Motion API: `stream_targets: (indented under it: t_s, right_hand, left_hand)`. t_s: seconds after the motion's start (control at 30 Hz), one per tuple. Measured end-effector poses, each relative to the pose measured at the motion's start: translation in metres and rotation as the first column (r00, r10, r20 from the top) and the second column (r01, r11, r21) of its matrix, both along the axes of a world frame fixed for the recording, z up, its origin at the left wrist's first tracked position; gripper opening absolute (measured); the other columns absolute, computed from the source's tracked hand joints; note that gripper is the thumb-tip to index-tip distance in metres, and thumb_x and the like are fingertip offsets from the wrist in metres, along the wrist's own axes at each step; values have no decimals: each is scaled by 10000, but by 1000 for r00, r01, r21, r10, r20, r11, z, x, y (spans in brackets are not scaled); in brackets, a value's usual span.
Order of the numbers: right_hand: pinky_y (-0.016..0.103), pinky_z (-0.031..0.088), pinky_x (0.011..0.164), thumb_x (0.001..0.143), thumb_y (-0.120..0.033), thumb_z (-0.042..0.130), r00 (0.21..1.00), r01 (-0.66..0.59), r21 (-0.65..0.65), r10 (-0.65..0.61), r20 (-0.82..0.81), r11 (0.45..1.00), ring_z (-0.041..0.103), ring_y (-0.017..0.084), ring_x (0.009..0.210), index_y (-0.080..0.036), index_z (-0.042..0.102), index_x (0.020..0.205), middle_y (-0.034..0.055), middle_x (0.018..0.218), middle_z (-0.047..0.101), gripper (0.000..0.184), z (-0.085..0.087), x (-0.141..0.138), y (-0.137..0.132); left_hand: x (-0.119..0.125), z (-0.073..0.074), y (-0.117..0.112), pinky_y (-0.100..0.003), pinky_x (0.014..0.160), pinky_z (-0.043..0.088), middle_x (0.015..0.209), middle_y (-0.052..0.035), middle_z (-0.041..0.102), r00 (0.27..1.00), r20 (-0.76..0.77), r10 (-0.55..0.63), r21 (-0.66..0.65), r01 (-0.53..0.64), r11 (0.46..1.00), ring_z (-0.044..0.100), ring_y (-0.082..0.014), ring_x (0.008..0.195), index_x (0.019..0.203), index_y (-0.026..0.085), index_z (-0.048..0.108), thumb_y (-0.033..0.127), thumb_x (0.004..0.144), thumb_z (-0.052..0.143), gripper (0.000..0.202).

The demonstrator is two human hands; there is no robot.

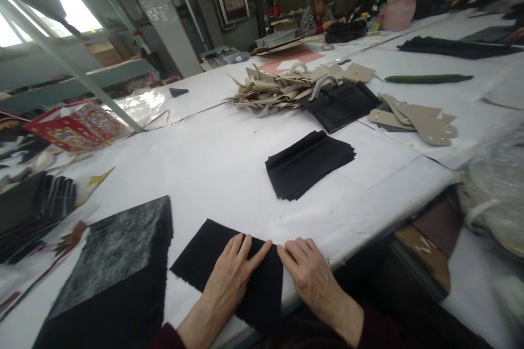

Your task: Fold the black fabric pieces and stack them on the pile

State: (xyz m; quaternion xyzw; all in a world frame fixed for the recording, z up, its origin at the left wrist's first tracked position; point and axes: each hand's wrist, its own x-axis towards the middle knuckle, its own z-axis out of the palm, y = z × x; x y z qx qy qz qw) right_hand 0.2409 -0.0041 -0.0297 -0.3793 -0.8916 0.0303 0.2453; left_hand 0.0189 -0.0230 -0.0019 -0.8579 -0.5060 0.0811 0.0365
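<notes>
A black fabric piece (pixel 204 259) lies flat on the white table (pixel 213 163) near its front edge. My left hand (pixel 233 278) rests flat on that piece, fingers stretched toward its far right corner. My right hand (pixel 307 272) lies beside it at the piece's right edge, fingers flat and pointing left, fingertips almost meeting the left hand's. Neither hand grips anything. To the left stands a thick stack of black pieces (pixel 118 267). A smaller pile of black fabric pieces (pixel 307 163) lies further out on the table.
Beige cut parts (pixel 282 90) are heaped at the back, with a black handbag (pixel 341 103) and more beige pieces (pixel 417 120) to the right. A red box (pixel 73 125) sits at the left. A plastic bag (pixel 495 196) is at right. A person (pixel 317 13) sits far back.
</notes>
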Motion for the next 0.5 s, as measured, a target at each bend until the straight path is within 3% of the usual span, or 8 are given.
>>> stream_targets:
  t_s: [0.2, 0.3, 0.5]
  right_hand:
    - [366, 410, 761, 922, -62, 373, 986, 56, -99, -70, -151, 994, 502, 206, 835, -157, 627, 1079, 80, 891, 564, 313, -1, 21, -8]
    - [362, 429, 762, 908, -52, 373, 964, 112, -146, -143, -223, 983, 526, 207, 859, -174, 607, 1142, 84, 947, 576, 352, 3, 20, -6]
    - [356, 430, 756, 922, -94, 436, 982, 120, -205, -146, -118, 971, 527, 204, 861, -190, 560, 1257, 79, 962, 575, 370, 13, -7, 1]
  left_hand:
    - [0, -2, -1, -467, 1069, 382, 1347, -85, 456, 1000, 7, 14, -5, -14, 1000, 443, -276, 1254, 1524, 397, 116, -19, 766, 443, 924]
    - [0, -3, -1, -465, 1062, 390, 1342, -93, 457, 1000, 3, 19, -4, -19, 1000, 445, -282, 1252, 1524, 395, 116, -22, 768, 439, 922]
    - [1, -3, -3, -461, 1058, 392, 1341, -91, 463, 1000, -4, 21, 17, -21, 1000, 450, -281, 1252, 1525, 391, 110, -16, 764, 444, 926]
